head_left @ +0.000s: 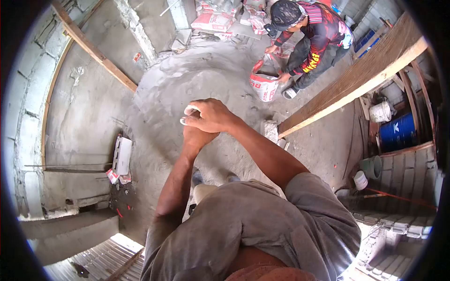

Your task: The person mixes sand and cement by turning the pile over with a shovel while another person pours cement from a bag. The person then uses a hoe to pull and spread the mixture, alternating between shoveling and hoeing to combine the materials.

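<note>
two hands are showing as the person's own: one left hand (198, 137), one right hand (212, 115). one spread of grey powder (171, 89) is lying ahead. one co-worker (316, 40) is holding one open sack (264, 89). at mid-right, three buckets (379, 113) and one blue drum (397, 130) are showing.

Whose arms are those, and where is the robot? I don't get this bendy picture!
There's no robot here, just a person with two bare hands. There is only one picture, taken by a camera worn on that person's head, looking forward and down. The right hand rests over the left hand, touching it. I can't see any tool in them.

Spread on the floor ahead is grey powdery material. Beyond it, another person crouches with both hands on a red and white bag. Over to the right stands a blue drum.
</note>
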Demonstrator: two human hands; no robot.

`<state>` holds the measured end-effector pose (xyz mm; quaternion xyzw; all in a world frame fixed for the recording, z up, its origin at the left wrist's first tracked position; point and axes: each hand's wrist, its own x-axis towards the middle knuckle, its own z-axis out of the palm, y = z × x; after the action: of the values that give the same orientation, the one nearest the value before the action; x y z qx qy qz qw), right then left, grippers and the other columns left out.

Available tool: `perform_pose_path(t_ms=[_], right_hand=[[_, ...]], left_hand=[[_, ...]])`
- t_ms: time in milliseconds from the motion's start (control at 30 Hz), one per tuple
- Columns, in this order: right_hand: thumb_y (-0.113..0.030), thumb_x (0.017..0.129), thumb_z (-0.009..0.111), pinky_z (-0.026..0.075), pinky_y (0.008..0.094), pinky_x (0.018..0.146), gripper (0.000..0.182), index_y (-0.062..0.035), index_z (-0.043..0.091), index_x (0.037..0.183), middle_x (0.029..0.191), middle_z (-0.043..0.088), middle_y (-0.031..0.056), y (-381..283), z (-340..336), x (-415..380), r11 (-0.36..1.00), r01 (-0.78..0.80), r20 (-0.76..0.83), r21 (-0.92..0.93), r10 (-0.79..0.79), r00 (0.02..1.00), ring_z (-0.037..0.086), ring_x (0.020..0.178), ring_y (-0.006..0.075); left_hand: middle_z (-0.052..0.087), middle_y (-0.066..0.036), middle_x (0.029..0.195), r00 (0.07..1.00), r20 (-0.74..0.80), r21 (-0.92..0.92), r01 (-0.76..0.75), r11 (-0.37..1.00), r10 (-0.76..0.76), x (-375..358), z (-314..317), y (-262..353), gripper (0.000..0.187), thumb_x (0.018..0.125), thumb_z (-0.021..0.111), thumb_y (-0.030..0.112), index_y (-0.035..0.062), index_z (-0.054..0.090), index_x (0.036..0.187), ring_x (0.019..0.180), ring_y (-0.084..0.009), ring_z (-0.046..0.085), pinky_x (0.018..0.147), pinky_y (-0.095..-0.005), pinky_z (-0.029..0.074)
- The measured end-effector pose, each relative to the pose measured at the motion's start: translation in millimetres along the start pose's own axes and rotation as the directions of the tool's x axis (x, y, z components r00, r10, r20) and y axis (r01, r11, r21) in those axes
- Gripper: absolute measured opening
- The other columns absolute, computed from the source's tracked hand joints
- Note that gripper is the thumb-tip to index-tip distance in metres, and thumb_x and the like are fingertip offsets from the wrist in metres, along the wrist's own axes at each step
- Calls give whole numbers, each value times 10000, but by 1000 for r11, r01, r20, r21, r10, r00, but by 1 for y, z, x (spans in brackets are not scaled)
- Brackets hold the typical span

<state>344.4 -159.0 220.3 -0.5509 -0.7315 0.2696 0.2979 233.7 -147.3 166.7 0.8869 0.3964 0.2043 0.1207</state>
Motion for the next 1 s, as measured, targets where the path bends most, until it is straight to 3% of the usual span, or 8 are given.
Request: perform_pose_path(t_ms=[200,333,400,567,633,700,767,1000], right_hand=[[-392,778,632,489,365,778,377,-62,647,958,916,668,141,-5,13,9,997,55,-53,50,-52,997,639,870,290],[-327,798,640,495,344,772,334,-54,640,990,943,664,141,-6,22,16,997,37,-25,74,-35,999,644,888,267],[-313,809,629,495,345,779,321,-48,639,989,947,663,141,-12,25,18,994,55,-33,96,-53,998,642,892,272],[-286,893,484,473,394,833,313,-43,605,1048,1031,626,179,5,38,37,961,275,-310,22,-255,916,598,947,351],[-294,918,416,463,410,841,345,-36,595,1060,1052,613,192,16,40,46,966,227,-366,122,-169,915,581,969,373],[-307,922,398,463,417,836,362,-36,592,1064,1038,614,200,19,36,48,970,213,-342,116,-163,925,579,961,385],[-319,926,381,462,424,831,379,-36,589,1068,1024,615,209,16,32,48,974,202,-322,106,-159,933,576,954,396],[-335,925,404,465,485,691,326,-70,593,947,817,633,208,26,29,36,973,140,-329,-186,-195,924,605,767,398]], left_hand=[[634,-137,971,984,129,-55,128,990,-120,0,-23,-4,335,728,635,338,99,624,962,911,-306,601,745,-419,474],[633,-160,948,981,-193,-71,-49,996,34,-6,1,-25,346,729,622,342,74,621,946,912,-322,598,757,-417,476],[640,-102,969,989,51,12,136,991,-136,-10,-28,-7,292,714,661,295,103,630,932,949,-277,581,801,-410,454],[602,-188,1019,972,101,-102,222,970,-212,-4,-62,-7,377,717,624,287,35,596,996,993,-351,555,800,-430,471],[587,-199,1052,971,115,-134,223,966,-208,0,-62,-9,392,713,625,263,22,583,1020,1019,-360,538,816,-436,468],[595,-174,996,957,-266,-275,35,961,-111,-3,-50,-15,369,682,673,221,36,576,986,939,-359,575,772,-417,479],[558,-193,1041,976,-179,-240,75,968,-120,-5,-51,-15,419,676,676,191,26,544,1038,953,-376,557,799,-417,472],[555,-196,1007,784,-572,-421,-29,907,-240,-41,-29,13,342,737,599,62,13,528,1067,980,-352,546,836,-404,454]])
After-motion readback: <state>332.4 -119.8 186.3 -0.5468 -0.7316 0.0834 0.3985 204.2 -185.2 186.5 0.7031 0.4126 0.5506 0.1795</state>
